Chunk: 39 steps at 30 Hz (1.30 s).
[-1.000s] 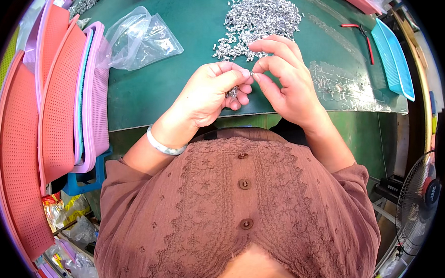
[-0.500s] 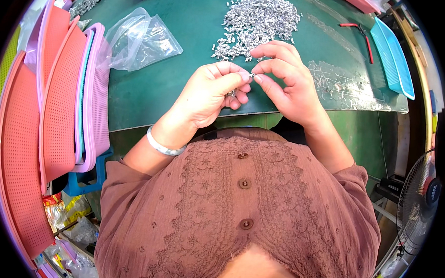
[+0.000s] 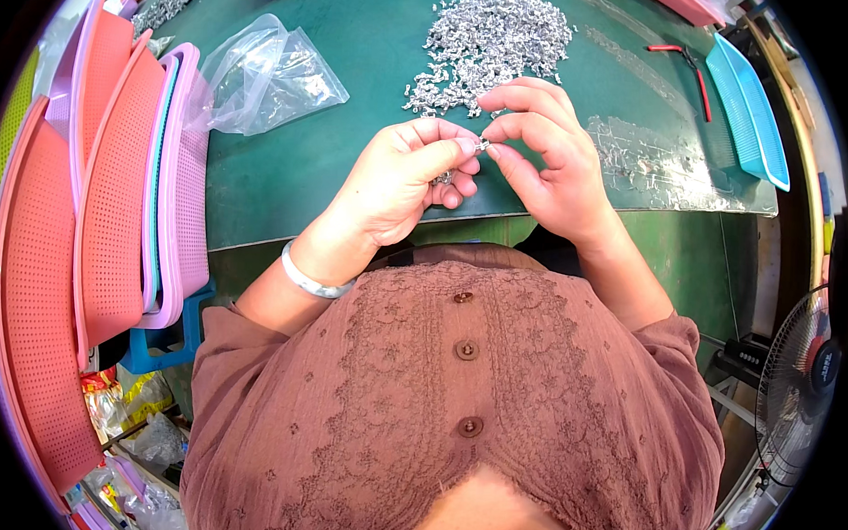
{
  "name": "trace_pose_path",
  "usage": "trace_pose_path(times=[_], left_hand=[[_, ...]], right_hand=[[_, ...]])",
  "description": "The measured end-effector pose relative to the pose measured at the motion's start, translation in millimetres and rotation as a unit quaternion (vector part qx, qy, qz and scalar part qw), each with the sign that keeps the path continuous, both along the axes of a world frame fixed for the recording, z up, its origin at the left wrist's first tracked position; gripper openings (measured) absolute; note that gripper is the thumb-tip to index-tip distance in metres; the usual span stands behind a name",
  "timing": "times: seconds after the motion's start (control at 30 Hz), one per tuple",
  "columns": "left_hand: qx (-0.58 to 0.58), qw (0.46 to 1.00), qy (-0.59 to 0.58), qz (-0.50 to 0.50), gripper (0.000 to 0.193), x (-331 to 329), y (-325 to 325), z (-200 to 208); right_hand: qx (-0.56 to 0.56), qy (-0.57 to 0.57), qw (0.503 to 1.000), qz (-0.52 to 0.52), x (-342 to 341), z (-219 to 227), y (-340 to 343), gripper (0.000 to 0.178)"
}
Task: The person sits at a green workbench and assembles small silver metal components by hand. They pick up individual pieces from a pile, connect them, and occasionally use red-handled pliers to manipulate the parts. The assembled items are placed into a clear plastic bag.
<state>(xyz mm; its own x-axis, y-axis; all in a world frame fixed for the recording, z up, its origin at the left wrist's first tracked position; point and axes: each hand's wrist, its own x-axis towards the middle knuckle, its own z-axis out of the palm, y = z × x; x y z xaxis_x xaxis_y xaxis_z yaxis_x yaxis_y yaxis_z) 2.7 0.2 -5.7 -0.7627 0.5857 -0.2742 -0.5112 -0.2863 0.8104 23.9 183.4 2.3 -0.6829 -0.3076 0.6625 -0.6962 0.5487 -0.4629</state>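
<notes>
Pinching one tiny silver piece between left hand and right hand fingers, barely shifted from before; more pieces clenched underneath, pile just beyond fingertips.

- Left hand and right hand meeting at centre frame, fingertips pinching one small silver metal part.
- More small parts tucked in the left palm.
- Heap of silver metal parts on the green table, top centre.
- Clear plastic bag upper left.
- Pink baskets stacked along the left edge.
- Blue tray upper right.
- Fan lower right.
</notes>
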Motion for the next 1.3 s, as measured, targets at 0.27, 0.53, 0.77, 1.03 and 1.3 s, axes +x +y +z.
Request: trace_pose_path(times=[0.27,0.53,0.77,1.03,1.3], left_hand=[[0.015,1.0,-0.007,0.02,0.009,-1.3,-4.0,-1.9],[0.084,0.995,-0.044,0.039,0.013,-4.9,-5.9,-2.0],[0.064,0.996,-0.048,0.039,0.013,-4.8,-5.9,-2.4],[-0.011,0.999,-0.03,0.019,0.014,-3.4,-1.9,3.1],[-0.001,0.999,-0.035,0.002,0.012,1.5,3.0,4.5]], right_hand=[[0.033,0.001,0.998,-0.054,-5.7,-0.9,9.2,0.019],[0.15,-0.021,0.984,-0.098,-11.0,-13.0,9.1,0.011],[0.155,-0.022,0.984,-0.091,-12.2,-14.5,4.2,0.004],[0.071,-0.002,0.995,-0.071,-8.1,-5.1,1.2,0.01],[0.038,0.054,0.997,-0.042,-2.8,3.6,-6.0,0.013]])
